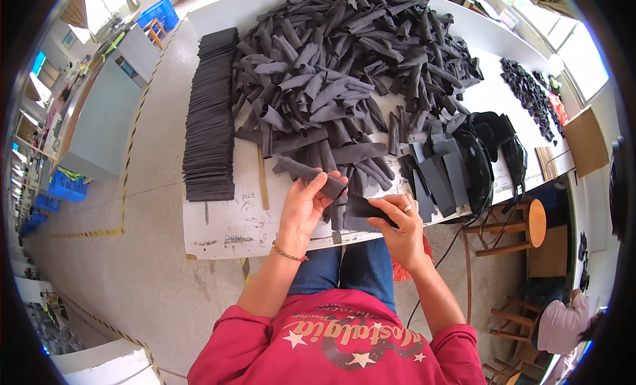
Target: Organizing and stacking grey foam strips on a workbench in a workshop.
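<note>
Over the near edge of the white table (225,236), my left hand (301,206) grips a dark grey fabric tube (328,185) between thumb and fingers. Closed around the end of a flat black strip (363,209) is my right hand (403,229). The strip's other end meets the tube's opening; whether it is inside cannot be made out. Beyond my hands, a large heap of curled dark grey fabric tubes (318,93) spreads across the table. A long, neat stack of flat dark pieces (211,113) lines the table's left side.
Flat dark grey panels (440,176) lie right of my hands, beside shiny black items (487,153) with a hanging cable. A wooden stool (535,224) stands at the right. A yellowish stick (262,179) lies near the stack. Another person (563,325) sits at lower right.
</note>
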{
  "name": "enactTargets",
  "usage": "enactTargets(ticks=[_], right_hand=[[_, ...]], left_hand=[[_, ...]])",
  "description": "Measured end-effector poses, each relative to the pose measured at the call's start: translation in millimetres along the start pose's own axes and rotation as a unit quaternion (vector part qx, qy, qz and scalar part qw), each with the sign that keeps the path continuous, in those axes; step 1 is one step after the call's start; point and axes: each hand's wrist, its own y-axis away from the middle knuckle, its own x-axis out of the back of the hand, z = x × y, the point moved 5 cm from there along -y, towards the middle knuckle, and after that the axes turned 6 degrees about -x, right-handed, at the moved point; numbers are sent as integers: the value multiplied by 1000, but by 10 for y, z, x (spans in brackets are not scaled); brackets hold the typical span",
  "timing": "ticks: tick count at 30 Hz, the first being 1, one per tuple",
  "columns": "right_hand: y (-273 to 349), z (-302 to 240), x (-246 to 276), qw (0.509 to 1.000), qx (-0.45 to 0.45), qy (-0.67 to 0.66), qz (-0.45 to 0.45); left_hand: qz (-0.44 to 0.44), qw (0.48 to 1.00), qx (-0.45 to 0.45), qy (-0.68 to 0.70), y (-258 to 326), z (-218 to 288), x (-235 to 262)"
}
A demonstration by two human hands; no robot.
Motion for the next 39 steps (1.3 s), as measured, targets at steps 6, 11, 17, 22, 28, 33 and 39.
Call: enactTargets(ticks=[6, 11, 17, 22, 28, 33, 39], right_hand=[[-59, -58, -31, 996, 57, 57, 36], [-71, -90, -7, 987, 98, 105, 71], [-83, -125, 8, 984, 107, 125, 70], [-64, -161, 3, 972, 136, 166, 91], [-26, -233, 5, 962, 162, 189, 110], [-65, -164, 62, 968, 163, 169, 90], [-17, -193, 16, 943, 218, 237, 85]], left_hand=[[-18, 999, 19, -32, 18, -44, -88], [-31, 999, 44, -7, 52, -49, -138], [-42, 998, 50, -15, 40, -88, -112], [-27, 999, 5, -46, 148, -100, -224], [-24, 999, -3, -35, 142, -63, -236], [-44, 998, 53, 3, 94, -70, -176], [-28, 999, 34, -27, 160, -90, -253]])
